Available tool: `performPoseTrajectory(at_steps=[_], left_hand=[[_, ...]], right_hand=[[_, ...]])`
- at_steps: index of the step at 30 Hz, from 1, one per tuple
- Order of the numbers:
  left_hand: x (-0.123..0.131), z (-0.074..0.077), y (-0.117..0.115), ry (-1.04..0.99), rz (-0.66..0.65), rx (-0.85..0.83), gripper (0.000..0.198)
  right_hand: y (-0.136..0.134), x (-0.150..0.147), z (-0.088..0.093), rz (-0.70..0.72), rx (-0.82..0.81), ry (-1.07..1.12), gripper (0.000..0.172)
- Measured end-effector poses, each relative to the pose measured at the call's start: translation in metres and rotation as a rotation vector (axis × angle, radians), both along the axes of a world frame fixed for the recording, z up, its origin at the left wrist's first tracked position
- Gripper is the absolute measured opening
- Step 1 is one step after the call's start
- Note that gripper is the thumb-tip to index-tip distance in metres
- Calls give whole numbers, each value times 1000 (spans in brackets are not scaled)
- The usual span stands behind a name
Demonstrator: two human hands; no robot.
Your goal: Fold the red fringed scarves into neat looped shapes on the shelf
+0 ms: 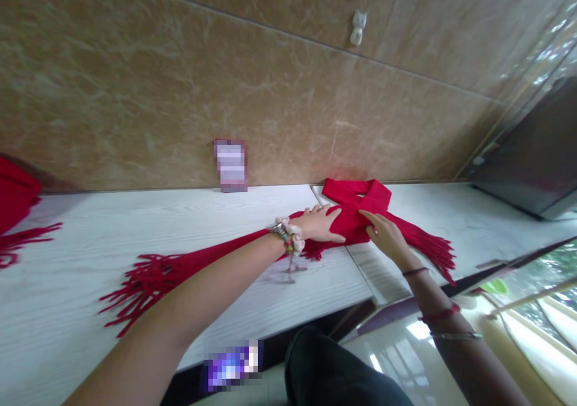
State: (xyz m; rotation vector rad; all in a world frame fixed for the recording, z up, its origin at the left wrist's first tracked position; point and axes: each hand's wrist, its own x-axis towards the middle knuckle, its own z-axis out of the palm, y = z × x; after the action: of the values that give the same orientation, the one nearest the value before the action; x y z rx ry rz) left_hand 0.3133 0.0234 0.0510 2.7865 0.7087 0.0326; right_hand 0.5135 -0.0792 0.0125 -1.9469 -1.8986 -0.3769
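A red scarf (350,221) with fringed ends lies on the white wood-grain tabletop (81,226). Its upper part forms a loop near the wall, one fringed end reaches left and another points right. My left hand (319,223) rests flat on the scarf's middle, fingers spread, with a scrunchie and beaded bracelet on the wrist. Just to the right, my right hand (386,233) touches the scarf with its index finger stretched out and thumb apart; its other fingers are partly hidden. No cloth shows pinched in either hand.
Another red fringed cloth (15,196) lies at the far left. A blurred card (231,166) stands against the brown marbled wall (135,93), which carries a small white hook (358,27). A dark grey box-like object (532,148) stands at right. A blurred screen-like patch (232,367) shows below the front edge.
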Motion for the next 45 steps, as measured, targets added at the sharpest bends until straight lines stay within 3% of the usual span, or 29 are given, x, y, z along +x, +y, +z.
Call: performPoseTrajectory(at_steps=[3, 8, 14, 18, 23, 27, 29, 31, 35, 37, 45], left_hand=[[-35, -17, 3, 50, -7, 122, 84], [-103, -10, 22, 121, 2, 156, 79], [-202, 1, 22, 64, 263, 248, 67], [-236, -10, 9, 6, 322, 323, 67], [-244, -25, 9, -10, 287, 333, 58], [-248, -18, 12, -53, 292, 329, 62], [-250, -12, 12, -77, 333, 381, 59], [-250, -8, 11, -69, 359, 455, 54], [-242, -10, 6, -15, 282, 556, 43], [-238, -14, 3, -12, 262, 567, 38], [-232, -11, 5, -24, 285, 564, 31]], right_hand=[[4, -12, -5, 74, 21, 90, 48], [25, -67, 3, 214, -123, 40, 55], [49, -134, 22, 200, -263, -54, 57], [59, -153, 32, 188, -217, -81, 52], [72, -162, 61, 233, -83, -62, 48], [74, -164, 80, 282, 88, -70, 46], [69, -162, 74, 257, 131, -73, 46], [63, -157, 57, 194, 97, -85, 44], [54, -145, 16, 125, -59, -91, 44], [54, -141, 4, 137, -86, -73, 45], [58, -138, 0, 162, -40, -19, 45]])
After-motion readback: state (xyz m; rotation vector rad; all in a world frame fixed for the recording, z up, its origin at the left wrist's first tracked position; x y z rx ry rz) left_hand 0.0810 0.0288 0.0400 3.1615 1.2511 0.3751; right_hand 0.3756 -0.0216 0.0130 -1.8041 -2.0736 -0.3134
